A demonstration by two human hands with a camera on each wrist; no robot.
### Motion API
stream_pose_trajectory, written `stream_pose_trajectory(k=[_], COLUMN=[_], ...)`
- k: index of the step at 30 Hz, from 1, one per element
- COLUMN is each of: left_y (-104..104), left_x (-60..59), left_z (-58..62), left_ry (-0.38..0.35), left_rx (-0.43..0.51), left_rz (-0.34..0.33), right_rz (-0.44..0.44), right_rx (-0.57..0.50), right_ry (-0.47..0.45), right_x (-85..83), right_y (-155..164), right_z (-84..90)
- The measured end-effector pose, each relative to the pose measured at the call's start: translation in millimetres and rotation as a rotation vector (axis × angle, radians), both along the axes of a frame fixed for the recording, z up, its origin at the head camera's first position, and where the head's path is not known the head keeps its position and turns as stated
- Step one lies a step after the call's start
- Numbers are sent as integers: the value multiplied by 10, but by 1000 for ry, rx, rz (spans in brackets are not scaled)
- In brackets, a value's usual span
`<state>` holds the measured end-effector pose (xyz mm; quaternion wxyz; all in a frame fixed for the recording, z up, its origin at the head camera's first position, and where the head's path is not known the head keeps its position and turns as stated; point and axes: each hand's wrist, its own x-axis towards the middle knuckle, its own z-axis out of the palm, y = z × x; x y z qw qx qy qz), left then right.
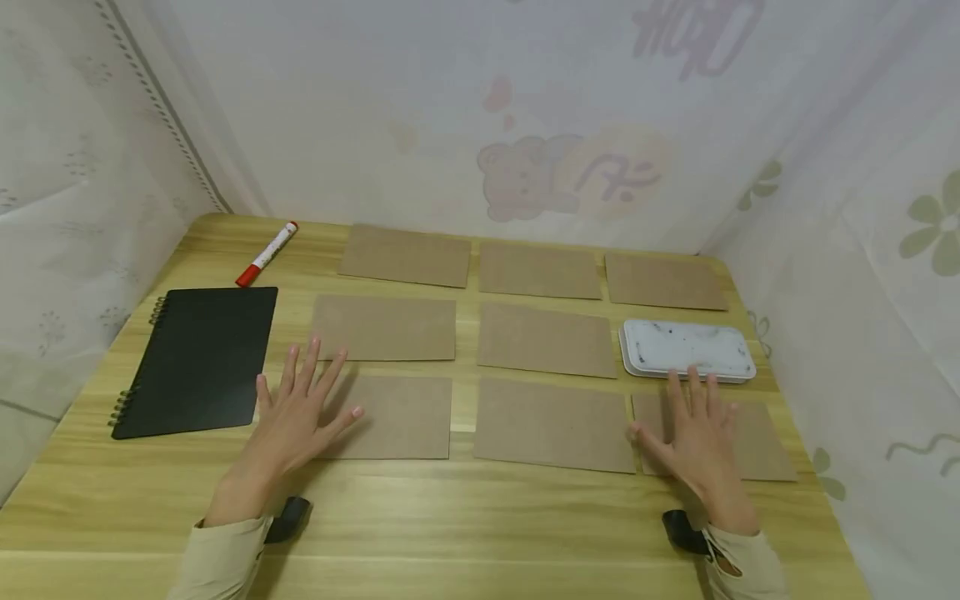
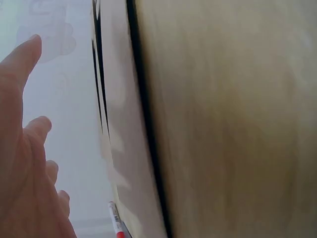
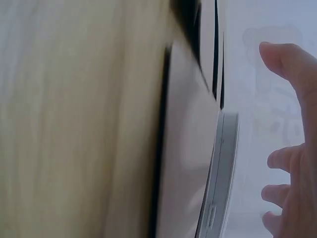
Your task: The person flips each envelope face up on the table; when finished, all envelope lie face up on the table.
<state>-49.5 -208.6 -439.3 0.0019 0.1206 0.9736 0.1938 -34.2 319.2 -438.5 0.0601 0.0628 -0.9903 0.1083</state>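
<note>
On the table [image 1: 465, 533] lie a black notebook [image 1: 206, 358] at left and 8 cards [image 1: 555, 425] in 3 rows. The left hand [image 1: 288, 425] and right hand [image 1: 699, 446] hover at the front row's 2 ends, backs upward, fingers spread, gripping nothing: likely a ready stance, any pickup calling for lowered, curled fingers. The case [image 1: 686, 348] sits just beyond the right fingertips, the marker [image 1: 267, 254] behind the notebook.

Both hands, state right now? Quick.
Left hand: open, holding nothing, near a card.
Right hand: open, holding nothing, near the white case.
</note>
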Motion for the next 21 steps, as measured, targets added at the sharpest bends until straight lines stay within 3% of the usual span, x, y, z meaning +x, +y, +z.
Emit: stream_pose_trajectory(k=[5, 12, 21], left_y=[-52, -188, -426], left_x=[50, 172, 391], left_z=[26, 39, 7], left_ry=[-11, -7, 25], left_rx=[1, -9, -43], left_rz=[18, 18, -1], right_rz=[42, 171, 285], right_rx=[-3, -80, -62], right_ry=[28, 73, 33], right_x=[7, -12, 35], right_y=[-187, -488, -926], right_z=[-16, 10, 66])
